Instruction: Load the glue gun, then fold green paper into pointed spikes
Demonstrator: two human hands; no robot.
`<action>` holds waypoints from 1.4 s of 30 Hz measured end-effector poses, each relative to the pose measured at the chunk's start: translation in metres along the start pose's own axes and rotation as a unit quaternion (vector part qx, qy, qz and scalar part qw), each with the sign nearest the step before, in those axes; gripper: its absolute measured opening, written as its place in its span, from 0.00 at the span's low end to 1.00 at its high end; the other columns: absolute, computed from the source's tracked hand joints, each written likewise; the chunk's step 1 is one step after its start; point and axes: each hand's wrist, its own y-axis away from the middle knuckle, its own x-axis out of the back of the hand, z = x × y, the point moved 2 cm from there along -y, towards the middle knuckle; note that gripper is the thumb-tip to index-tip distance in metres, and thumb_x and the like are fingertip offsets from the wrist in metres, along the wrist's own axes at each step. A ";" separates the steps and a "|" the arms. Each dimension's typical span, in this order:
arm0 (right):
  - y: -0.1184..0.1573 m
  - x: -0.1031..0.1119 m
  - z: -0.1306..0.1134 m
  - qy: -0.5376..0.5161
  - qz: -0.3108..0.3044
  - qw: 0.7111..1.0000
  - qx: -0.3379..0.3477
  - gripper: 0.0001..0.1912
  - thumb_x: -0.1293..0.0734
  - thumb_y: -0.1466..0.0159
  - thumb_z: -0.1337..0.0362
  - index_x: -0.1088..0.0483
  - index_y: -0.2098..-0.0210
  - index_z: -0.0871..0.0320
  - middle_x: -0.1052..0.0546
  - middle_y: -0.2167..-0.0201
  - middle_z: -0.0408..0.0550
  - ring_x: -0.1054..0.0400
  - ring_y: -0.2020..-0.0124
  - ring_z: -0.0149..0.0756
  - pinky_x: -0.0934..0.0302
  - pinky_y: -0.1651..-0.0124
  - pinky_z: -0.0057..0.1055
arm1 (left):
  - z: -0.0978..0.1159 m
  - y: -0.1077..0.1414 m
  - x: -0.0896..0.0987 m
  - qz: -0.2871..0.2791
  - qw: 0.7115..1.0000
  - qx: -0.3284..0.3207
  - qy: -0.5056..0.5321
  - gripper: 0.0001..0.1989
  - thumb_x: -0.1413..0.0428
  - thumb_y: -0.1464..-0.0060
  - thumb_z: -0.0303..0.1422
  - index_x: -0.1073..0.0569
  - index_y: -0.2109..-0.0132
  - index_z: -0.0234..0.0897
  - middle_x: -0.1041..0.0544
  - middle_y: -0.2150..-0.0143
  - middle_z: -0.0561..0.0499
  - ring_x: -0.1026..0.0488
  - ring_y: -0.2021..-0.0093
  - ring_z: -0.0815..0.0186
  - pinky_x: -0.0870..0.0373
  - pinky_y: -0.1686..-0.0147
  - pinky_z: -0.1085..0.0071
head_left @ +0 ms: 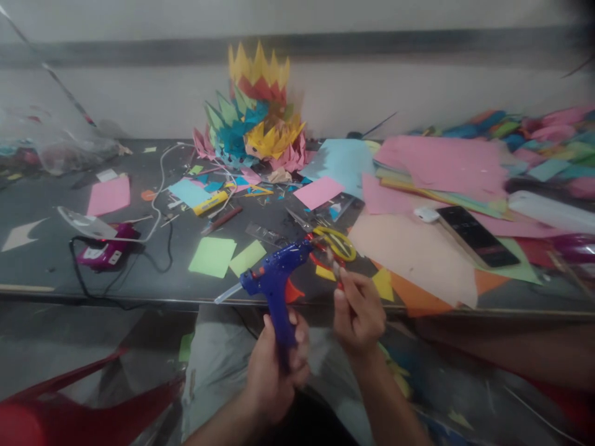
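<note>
My left hand (281, 365) is wrapped round the handle of a blue glue gun (281, 272), whose nozzle points up and to the right. A clear glue stick (229, 293) pokes out of its back end. My right hand (360, 310) is pinched on a small, thin item near the nozzle, too blurred to name. Yellow-handled scissors (341, 243) lie on the dark table (158, 282) just behind the nozzle. Red handles show partly beside them.
Colourful pointed paper crowns (253, 124) stand at the back. Stacked coloured sheets (446, 167) and a phone (477, 235) lie at right. A purple power strip (109, 248) with white cable sits at left. Paper scraps and a yellow tube (211, 202) are scattered mid-table.
</note>
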 end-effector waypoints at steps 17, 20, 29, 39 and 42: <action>0.001 -0.004 -0.002 -0.080 -0.105 0.991 0.017 0.29 0.39 0.41 0.76 0.40 0.42 0.53 0.30 0.61 0.52 0.34 0.60 0.37 0.36 0.61 0.35 | 0.012 0.004 -0.002 -0.086 0.978 0.092 0.168 0.12 0.43 0.47 0.37 0.38 0.63 0.36 0.44 0.74 0.59 0.52 0.83 0.80 0.59 0.89 0.86; 0.001 -0.005 -0.002 -0.069 -0.105 0.992 0.023 0.29 0.39 0.41 0.75 0.40 0.41 0.53 0.31 0.61 0.52 0.34 0.60 0.37 0.36 0.62 0.34 | 0.011 0.007 -0.002 -0.110 0.965 0.122 0.204 0.10 0.44 0.46 0.35 0.38 0.63 0.35 0.44 0.73 0.59 0.51 0.83 0.80 0.60 0.89 0.85; -0.001 -0.003 0.004 -0.020 -0.070 0.997 0.036 0.28 0.39 0.41 0.74 0.40 0.41 0.53 0.30 0.62 0.52 0.33 0.62 0.37 0.36 0.63 0.34 | 0.010 0.012 -0.007 -0.128 0.938 0.169 0.273 0.07 0.47 0.43 0.32 0.38 0.63 0.34 0.43 0.74 0.59 0.50 0.83 0.82 0.62 0.89 0.86; -0.003 0.011 0.013 0.064 0.046 0.995 0.055 0.29 0.37 0.42 0.74 0.39 0.42 0.51 0.29 0.61 0.52 0.33 0.62 0.38 0.36 0.63 0.35 | 0.010 0.007 0.001 -0.100 0.969 0.121 0.193 0.10 0.45 0.45 0.36 0.37 0.62 0.35 0.41 0.73 0.59 0.50 0.83 0.82 0.61 0.89 0.86; 0.004 0.020 0.021 0.038 0.074 0.996 -0.012 0.22 0.38 0.40 0.70 0.34 0.47 0.54 0.28 0.62 0.53 0.32 0.64 0.39 0.35 0.64 0.38 | 0.016 -0.002 0.006 -0.050 0.996 0.052 0.057 0.17 0.42 0.51 0.44 0.36 0.63 0.37 0.39 0.73 0.59 0.52 0.84 0.81 0.59 0.89 0.85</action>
